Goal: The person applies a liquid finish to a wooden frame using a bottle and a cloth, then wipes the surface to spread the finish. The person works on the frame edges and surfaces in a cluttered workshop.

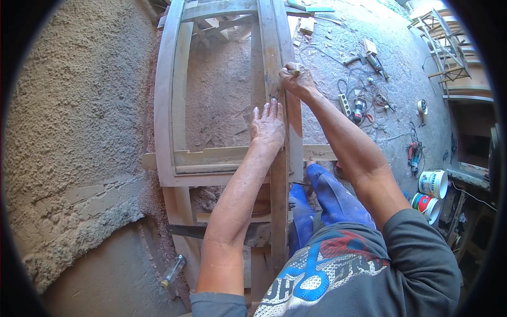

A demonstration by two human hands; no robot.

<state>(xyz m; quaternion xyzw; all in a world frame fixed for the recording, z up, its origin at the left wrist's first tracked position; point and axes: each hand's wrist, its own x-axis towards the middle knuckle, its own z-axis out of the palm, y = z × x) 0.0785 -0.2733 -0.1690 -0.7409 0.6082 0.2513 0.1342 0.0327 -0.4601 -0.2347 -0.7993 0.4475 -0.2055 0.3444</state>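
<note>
My left hand [266,127] lies open, fingers slightly spread, on a long wooden board [272,37] along the right side of a pale wooden frame [165,132]. Beyond it, my right hand [297,82] is closed at that board's right edge, gripping a small yellowish object too small to name. Below the frame, a handsaw [253,234] rests across lower timbers, partly hidden under my left forearm.
A rough wall [68,100] borders the left. On the floor at right are power tools [372,62], cables, a power strip [344,104] and wood scraps. White buckets [433,184] stand at lower right, stacked chair-like frames [446,50] at upper right. A bottle [174,269] lies lower left.
</note>
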